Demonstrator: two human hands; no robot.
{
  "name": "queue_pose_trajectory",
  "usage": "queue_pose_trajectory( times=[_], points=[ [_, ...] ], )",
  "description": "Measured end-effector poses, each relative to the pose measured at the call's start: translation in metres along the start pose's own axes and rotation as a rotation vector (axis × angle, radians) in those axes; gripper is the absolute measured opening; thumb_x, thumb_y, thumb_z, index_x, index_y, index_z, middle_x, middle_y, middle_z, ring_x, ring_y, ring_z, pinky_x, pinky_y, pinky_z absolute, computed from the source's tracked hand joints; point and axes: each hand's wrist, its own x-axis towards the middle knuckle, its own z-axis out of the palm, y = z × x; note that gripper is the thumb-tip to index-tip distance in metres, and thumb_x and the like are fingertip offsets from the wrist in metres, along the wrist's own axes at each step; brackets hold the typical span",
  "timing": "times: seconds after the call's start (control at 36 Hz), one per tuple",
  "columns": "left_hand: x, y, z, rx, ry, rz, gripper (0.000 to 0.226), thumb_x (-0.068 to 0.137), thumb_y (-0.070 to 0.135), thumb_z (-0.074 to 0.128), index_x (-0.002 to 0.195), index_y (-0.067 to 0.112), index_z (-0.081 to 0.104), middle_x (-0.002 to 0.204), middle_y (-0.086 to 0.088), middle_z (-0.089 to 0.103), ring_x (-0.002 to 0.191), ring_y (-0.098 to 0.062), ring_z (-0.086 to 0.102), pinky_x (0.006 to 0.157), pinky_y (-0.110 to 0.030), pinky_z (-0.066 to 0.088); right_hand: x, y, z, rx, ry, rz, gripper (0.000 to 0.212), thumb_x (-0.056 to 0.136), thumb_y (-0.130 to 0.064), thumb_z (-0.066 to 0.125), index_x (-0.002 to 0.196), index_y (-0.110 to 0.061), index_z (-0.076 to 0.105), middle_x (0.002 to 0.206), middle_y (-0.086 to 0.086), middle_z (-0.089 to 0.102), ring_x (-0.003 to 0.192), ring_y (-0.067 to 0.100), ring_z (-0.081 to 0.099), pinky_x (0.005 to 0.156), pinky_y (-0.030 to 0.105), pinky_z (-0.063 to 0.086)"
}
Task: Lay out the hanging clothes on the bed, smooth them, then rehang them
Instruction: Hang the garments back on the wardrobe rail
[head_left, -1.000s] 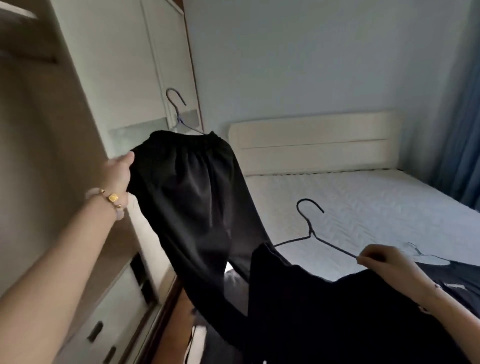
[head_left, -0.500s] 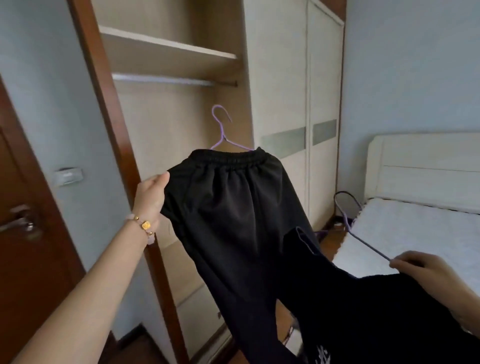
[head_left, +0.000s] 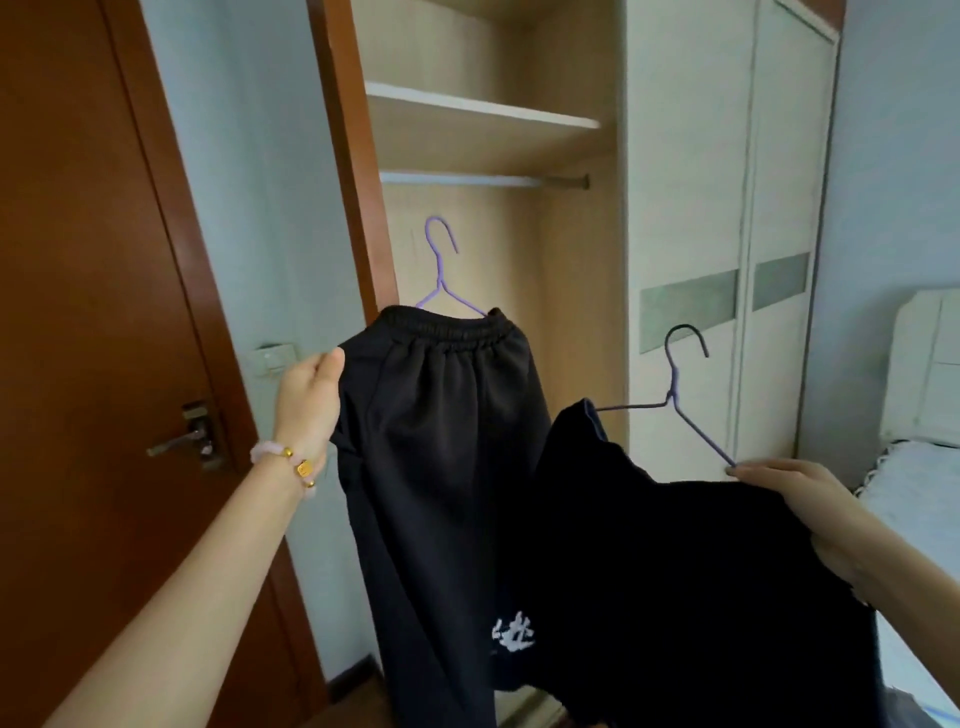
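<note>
Left hand (head_left: 311, 400) pinches the black trousers (head_left: 441, 441) at the waistband, their purple hanger (head_left: 440, 270) hook pointing up below the wardrobe rod (head_left: 467, 180), so it's nearer, while right hand (head_left: 795, 493) grips the other hanger (head_left: 675, 384) lower right.

Reddish-brown wooden door (head_left: 78, 312) w/ metal lever handle (head_left: 176, 441) at left, pale blue-grey wall (head_left: 249, 208) beside it. Open light-wood wardrobe (head_left: 571, 260): white-edged shelf (head_left: 483, 111) over metal hanging rail (head_left: 467, 180); cream sliding doors (head_left: 685, 156) to the rt. White bed (head_left: 924, 364) far rt. Floor (head_left: 358, 696) prob. dark wood, barely in view.
</note>
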Motion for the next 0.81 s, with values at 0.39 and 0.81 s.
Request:
queue_pose_trajectory(
  times=[0.39, 0.81],
  points=[
    [0.073, -0.056, 0.042, 0.009, -0.116, -0.031, 0.033, 0.097, 0.023, 0.044, 0.067, 0.01, 0.042, 0.062, -0.005, 0.034, 0.062, -0.018, 0.032, 0.06, -0.029, 0.025, 0.094, -0.034, 0.11, -0.028, -0.001, 0.027, 0.019, 0.089, -0.001, 0.053, 0.1, -0.001, 0.068, 0.103, 0.028, 0.067, 0.095, 0.036, 0.063, 0.099, 0.045, 0.045],
    [0.135, -0.065, 0.12, -0.127, -0.016, -0.086, 0.042, 0.1, 0.022, 0.039, 0.059, 0.014, 0.036, 0.061, 0.0, 0.035, 0.058, -0.012, 0.036, 0.054, -0.023, 0.03, 0.197, -0.088, 0.151, 0.191, -0.124, -0.079, 0.019, 0.091, 0.002, 0.05, 0.101, -0.004, 0.065, 0.095, 0.02, 0.067, 0.079, 0.027, 0.066, 0.059, 0.027, 0.058]
  ],
)
